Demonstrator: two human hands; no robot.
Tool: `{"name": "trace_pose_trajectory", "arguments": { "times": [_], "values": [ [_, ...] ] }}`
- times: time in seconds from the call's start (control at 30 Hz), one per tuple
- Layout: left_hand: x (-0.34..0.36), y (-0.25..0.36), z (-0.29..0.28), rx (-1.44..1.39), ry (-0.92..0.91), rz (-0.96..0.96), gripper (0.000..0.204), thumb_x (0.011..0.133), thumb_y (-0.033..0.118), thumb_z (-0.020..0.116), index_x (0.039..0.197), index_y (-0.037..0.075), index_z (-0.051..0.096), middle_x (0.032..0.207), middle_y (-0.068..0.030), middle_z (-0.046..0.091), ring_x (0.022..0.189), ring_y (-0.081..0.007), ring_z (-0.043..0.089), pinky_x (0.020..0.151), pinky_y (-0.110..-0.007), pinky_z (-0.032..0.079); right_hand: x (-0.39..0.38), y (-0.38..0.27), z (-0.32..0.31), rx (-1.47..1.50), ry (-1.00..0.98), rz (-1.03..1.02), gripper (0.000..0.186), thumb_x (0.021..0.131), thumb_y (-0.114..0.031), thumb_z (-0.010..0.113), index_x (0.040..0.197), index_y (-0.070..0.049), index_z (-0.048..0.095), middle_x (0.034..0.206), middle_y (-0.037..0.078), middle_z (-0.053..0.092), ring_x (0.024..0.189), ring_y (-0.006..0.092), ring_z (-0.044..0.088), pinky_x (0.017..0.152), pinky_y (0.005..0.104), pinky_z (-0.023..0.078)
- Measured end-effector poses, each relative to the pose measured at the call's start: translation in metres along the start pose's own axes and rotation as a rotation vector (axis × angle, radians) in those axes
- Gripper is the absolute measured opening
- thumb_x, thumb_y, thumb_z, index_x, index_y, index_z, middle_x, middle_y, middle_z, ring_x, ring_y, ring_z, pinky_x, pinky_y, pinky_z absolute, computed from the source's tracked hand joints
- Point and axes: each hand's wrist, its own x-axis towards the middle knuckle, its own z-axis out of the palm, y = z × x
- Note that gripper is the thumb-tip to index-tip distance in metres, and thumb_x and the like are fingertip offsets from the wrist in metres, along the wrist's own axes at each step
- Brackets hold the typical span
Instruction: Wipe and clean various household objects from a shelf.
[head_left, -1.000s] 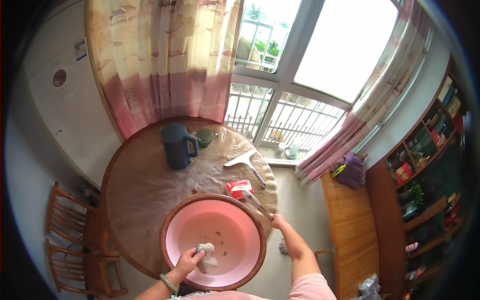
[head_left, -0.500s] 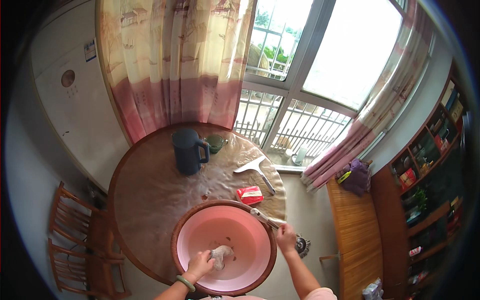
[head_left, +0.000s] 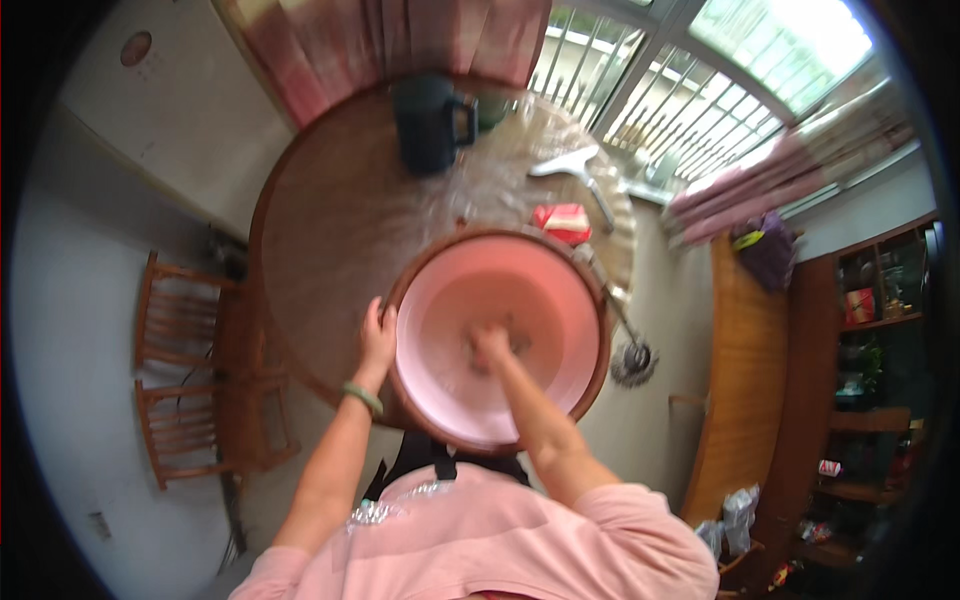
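Observation:
My left hand [head_left: 377, 340] grips the left rim of the pink basin [head_left: 555, 320], which has a wooden-brown rim and holds cloudy water. My right hand [head_left: 492, 348] is down in the water near the middle, blurred, its fingers around something I cannot make out. The light cloth seen earlier is not distinguishable. Just right of the basin, a long handle with a round grey brush head [head_left: 634, 366] reaches out past the table's edge. A red-and-white packet [head_left: 562, 224] lies behind the basin.
The round table [head_left: 310, 230] also carries a dark pitcher [head_left: 422, 130], green bowl [head_left: 490, 112] and white squeegee [head_left: 563, 162]. Wooden chairs [head_left: 180, 330] stand left; a wooden side table [head_left: 740, 380] with a purple bag [head_left: 762, 255] and shelving [head_left: 870, 350] stand right, windows ahead.
My view has tipped down. My left hand left the cloth for the basin's rim. My right hand let go of the brush handle and moved into the water.

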Motion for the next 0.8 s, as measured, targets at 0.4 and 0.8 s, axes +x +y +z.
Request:
{"name": "trace_pose_trajectory", "arguments": {
  "times": [0.4, 0.8],
  "values": [
    [0.013, 0.014, -0.009, -0.517, -0.441, -0.544, 0.055, 0.088, 0.043, 0.042, 0.123, 0.001, 0.039, 0.111, -0.0126, 0.053, 0.086, -0.0154, 0.057, 0.069, -0.029, 0.049, -0.006, -0.043, 0.111, -0.209, 0.103, -0.541, 0.032, 0.08, -0.028, 0.053, 0.078, 0.004, 0.055, 0.083, 0.022, 0.053, 0.077, 0.0342, 0.054, 0.068, 0.0415, 0.043],
    [0.023, -0.058, 0.021, -0.135, -0.056, 0.161, 0.037, 0.077, 0.01, 0.056, 0.112, -0.002, 0.05, 0.101, -0.0219, 0.058, 0.091, -0.0308, 0.058, 0.079, -0.034, 0.046, -0.175, -0.021, -0.092, -1.718, -0.488, -0.082, 0.033, 0.076, -0.03, 0.041, 0.089, -0.013, 0.065, 0.096, 0.01, 0.062, 0.098, 0.0279, 0.055, 0.085, 0.0427, 0.038]
  ]
}}
